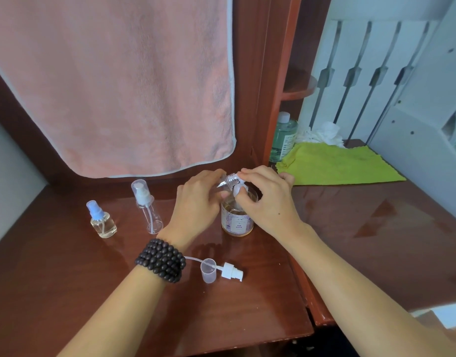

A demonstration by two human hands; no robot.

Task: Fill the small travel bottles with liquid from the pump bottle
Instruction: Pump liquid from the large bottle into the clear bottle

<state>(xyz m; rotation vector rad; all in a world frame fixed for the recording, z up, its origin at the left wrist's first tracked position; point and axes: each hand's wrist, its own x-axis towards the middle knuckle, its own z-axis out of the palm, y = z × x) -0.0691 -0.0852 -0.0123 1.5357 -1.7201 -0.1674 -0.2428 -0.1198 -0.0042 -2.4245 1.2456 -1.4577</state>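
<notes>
The left hand (198,199) grips a small clear travel bottle (225,181), tipped so its long axis runs from about 8 o'clock up to 2 o'clock, the bare threaded neck pointing toward the right hand (266,199). That open neck sits touching or just beside the white pump head (239,189) of the pump bottle (237,220), which stands upright on the table (350,228) directly below both hands. The right hand's fingers (250,173) curl over the pump head, apparently pressing it; whether the nozzle is truly inside the neck I cannot tell, since the fingers hide the joint. The coming press likely depends on keeping neck and nozzle lined up, or liquid may run down the outside. At 9 o'clock from the hands stand a tall capped bottle (145,206) and, further out, a short spray bottle (102,220), both well apart. At 6 o'clock lie a loose pump top (230,272) and clear cap (208,270), near the left forearm. Open table lies at 3 o'clock, with a green cloth (337,163) behind at 1 o'clock.
</notes>
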